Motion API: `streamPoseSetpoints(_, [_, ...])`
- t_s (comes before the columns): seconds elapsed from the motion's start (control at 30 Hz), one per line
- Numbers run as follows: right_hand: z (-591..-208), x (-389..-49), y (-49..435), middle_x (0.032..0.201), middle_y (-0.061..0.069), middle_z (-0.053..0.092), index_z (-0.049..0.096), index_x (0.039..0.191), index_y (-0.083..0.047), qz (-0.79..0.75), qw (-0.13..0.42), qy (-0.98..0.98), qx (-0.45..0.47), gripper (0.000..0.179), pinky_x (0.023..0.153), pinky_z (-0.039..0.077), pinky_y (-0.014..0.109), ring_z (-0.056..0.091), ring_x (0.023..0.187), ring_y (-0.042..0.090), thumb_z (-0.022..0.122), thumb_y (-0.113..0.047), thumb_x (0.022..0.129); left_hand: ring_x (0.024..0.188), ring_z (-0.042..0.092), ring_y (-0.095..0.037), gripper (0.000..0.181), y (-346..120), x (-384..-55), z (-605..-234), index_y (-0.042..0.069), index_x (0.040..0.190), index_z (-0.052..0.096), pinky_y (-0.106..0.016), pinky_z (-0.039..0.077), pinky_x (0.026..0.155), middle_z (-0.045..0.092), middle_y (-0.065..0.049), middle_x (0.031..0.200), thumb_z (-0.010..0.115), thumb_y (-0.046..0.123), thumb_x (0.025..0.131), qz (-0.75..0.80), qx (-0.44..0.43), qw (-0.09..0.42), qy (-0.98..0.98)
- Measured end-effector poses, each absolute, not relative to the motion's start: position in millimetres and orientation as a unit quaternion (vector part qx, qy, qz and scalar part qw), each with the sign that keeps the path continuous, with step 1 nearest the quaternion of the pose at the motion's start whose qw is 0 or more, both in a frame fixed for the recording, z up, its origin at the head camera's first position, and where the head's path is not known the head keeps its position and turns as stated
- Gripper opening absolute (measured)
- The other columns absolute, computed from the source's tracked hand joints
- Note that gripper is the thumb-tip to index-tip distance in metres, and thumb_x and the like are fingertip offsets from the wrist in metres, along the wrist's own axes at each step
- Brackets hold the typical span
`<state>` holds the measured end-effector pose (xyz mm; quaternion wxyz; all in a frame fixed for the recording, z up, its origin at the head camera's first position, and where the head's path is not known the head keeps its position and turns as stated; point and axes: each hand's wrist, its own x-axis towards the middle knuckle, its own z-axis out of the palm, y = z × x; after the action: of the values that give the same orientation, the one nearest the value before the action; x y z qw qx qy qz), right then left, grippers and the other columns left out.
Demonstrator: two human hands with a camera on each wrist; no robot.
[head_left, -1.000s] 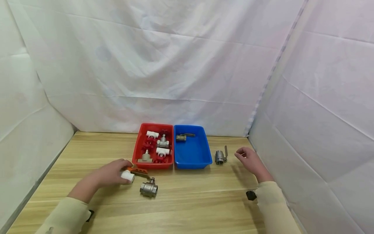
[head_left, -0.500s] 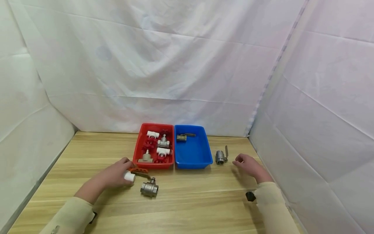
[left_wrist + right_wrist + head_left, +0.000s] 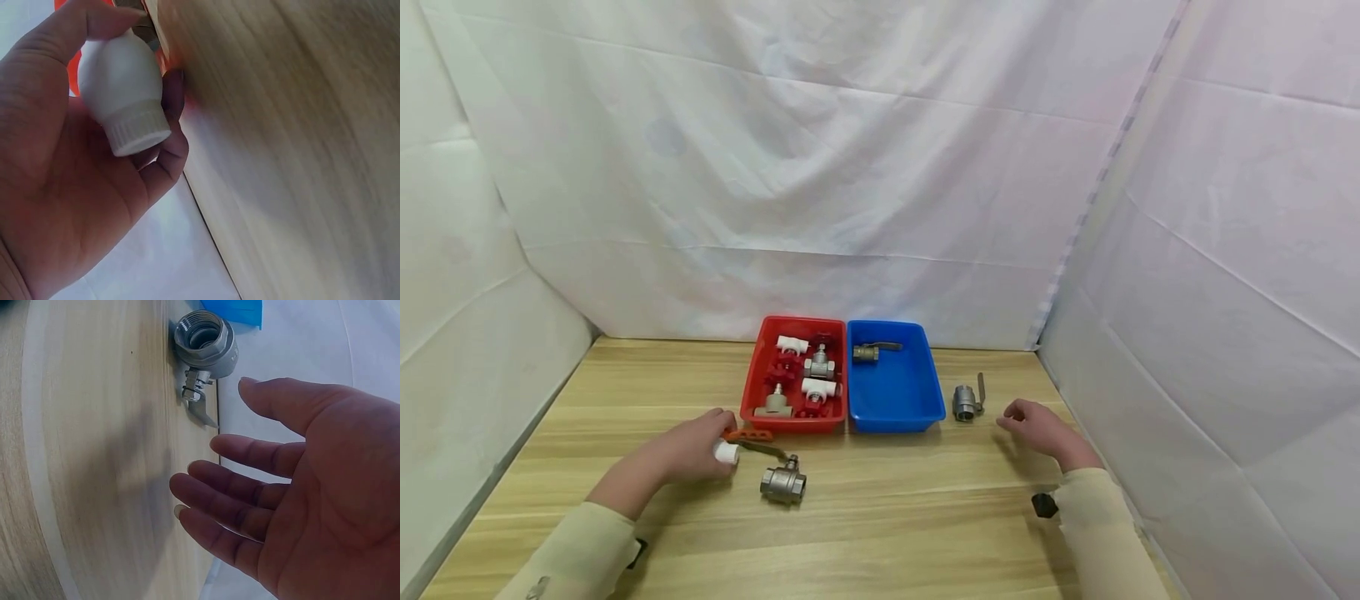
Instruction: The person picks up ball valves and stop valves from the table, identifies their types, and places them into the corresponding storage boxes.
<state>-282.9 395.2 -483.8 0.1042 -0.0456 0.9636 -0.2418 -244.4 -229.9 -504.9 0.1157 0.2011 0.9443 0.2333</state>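
Note:
My left hand (image 3: 696,447) holds a white plastic ball valve (image 3: 125,87) with an orange lever handle (image 3: 751,434), fingers and thumb curled round its body. The valve's ribbed end points back toward the palm in the left wrist view. Just right of this hand lies a steel ball valve (image 3: 783,483) on the table, its lever slanting up toward the white one. My right hand (image 3: 294,481) hovers over the table at the right, fingers loosely bent and nothing in them. Beside its fingertips stands another steel ball valve (image 3: 207,344), threaded opening visible.
A red bin (image 3: 748,392) at the back holds several valves, white, beige and metal, some with red handwheels. Touching its right side, a blue bin (image 3: 895,421) contains one brass lever valve (image 3: 866,353). White cloth (image 3: 880,167) encloses the wooden table (image 3: 887,533) at the back and sides.
My left hand shifted slightly right and then back left, the white ball valve in its grip. The right hand came a little nearer and lower, then stayed. The bins have not changed.

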Motion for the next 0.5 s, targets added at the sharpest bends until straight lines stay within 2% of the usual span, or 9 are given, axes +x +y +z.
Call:
streamPoseSetpoints(0.2, [-485,-281,396,0.107,0.008,0.071,0.070,0.120,-0.001,-0.251,0.109,0.960,-0.051,0.029,0.086,0.057,0.052,0.066,0.096,0.023,0.067,-0.029,0.113,0.084,0.055,-0.021,0.043,-231,-242,-502,0.011,0.112,0.059,-0.041,0.049,0.075,0.057,-0.003,0.100,0.086,0.012,0.078,0.248,0.197,0.133,0.939])
streamPoseSetpoints(0.5, [-487,-281,398,0.107,0.009,0.071,0.069,0.122,-0.001,-0.260,0.117,0.957,-0.046,0.030,0.086,0.056,0.051,0.066,0.095,0.024,0.066,-0.030,0.114,0.086,0.055,-0.021,0.031,-234,-235,-487,0.010,0.109,0.061,-0.039,0.048,0.075,0.060,-0.003,0.094,0.082,0.013,0.087,0.262,0.163,0.198,0.930])
